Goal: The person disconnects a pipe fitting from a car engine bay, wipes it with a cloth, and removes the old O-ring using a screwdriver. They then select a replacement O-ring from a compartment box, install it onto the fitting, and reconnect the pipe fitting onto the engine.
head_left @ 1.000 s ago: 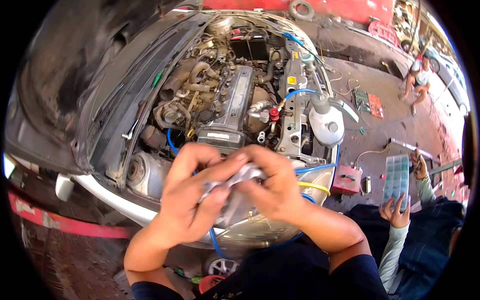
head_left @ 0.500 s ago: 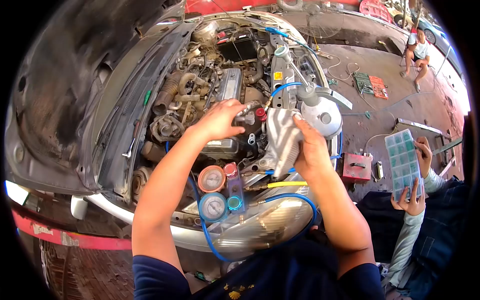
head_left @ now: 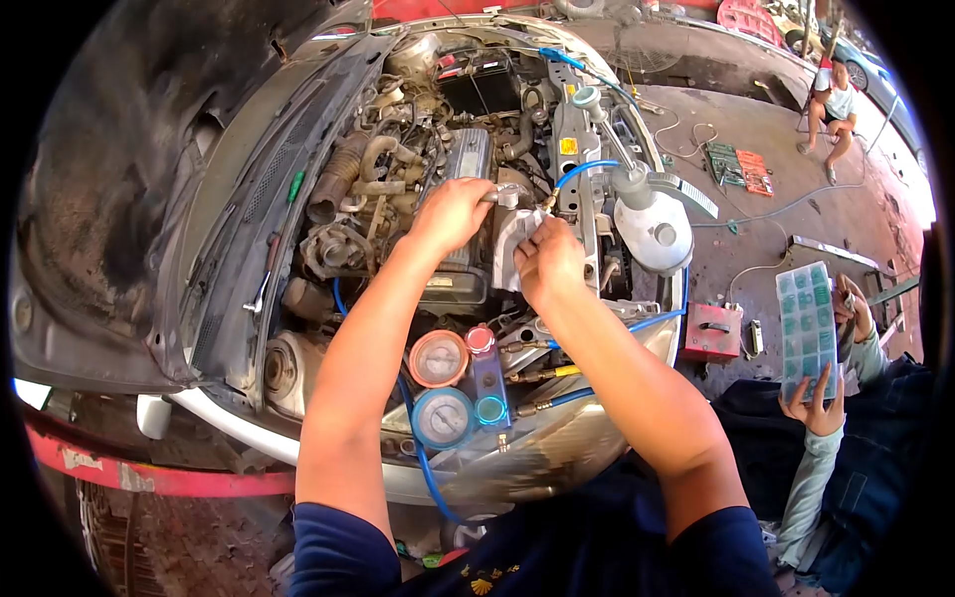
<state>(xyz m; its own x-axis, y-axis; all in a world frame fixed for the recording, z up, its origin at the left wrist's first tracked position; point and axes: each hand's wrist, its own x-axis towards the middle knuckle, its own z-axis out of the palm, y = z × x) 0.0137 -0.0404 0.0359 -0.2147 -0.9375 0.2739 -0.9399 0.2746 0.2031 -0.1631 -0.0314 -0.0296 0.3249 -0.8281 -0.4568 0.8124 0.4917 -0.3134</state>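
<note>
My left hand (head_left: 453,216) is closed around a metal pipe fitting (head_left: 510,193) above the engine (head_left: 463,159). In my right hand (head_left: 553,261) is a pale striped cloth (head_left: 510,239), bunched under the fingers just below that fitting. The fingertips partly hide the cloth. A blue hose (head_left: 582,171) with a brass end runs close behind my right hand. Nearer to me, a manifold gauge set (head_left: 487,378) with a red dial (head_left: 438,358) and a blue dial (head_left: 443,418) rests at the front of the engine bay, between my forearms.
A white bottle (head_left: 652,234) with a pump top stands on the car's front edge. On the right, another person's hands (head_left: 821,398) hold a clear compartment box (head_left: 806,323). A red metal box (head_left: 712,331) and tool cases (head_left: 739,167) lie on the floor. Someone sits farther off.
My left hand has closed on the pipe fitting after hovering open beside it. My right hand has carried the cloth leftward, away from the bottle, to just under the fitting.
</note>
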